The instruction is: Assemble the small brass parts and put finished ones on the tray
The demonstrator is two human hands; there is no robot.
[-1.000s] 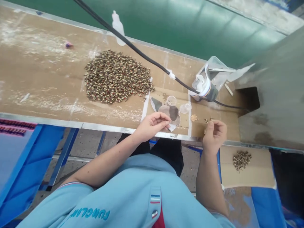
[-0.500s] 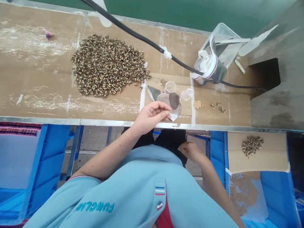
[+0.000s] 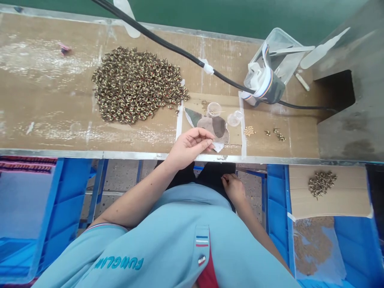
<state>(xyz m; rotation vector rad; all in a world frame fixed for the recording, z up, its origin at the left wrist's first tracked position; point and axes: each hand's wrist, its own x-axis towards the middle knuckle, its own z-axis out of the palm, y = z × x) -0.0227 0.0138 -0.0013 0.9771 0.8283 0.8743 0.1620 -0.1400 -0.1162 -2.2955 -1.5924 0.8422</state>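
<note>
My left hand (image 3: 192, 147) hovers by the table's front edge, over a stained cloth piece (image 3: 207, 123). Thumb and forefinger are pinched together; whatever they hold is too small to make out. Low over my lap, my right hand (image 3: 233, 187) has its thumb and fingers closed, with any thing between them hidden. Past the cloth stand a small clear cup (image 3: 214, 109) and clear lids (image 3: 234, 118). To their right lie a little heap of pale beads (image 3: 249, 131) and several small dark-and-cream pieces (image 3: 279, 135).
A large pile of small dark-and-cream pieces (image 3: 138, 86) covers the table's left part. A black cable (image 3: 168, 43) crosses above the table. At the back right stands a clear plastic bin (image 3: 285, 40). Blue crates (image 3: 70, 192) flank me; cardboard (image 3: 333, 204) on the right one bears more pieces.
My right hand has come inward, to the left, over my lap. My left hand stays pinched in nearly the same place. The view has shifted slightly.
</note>
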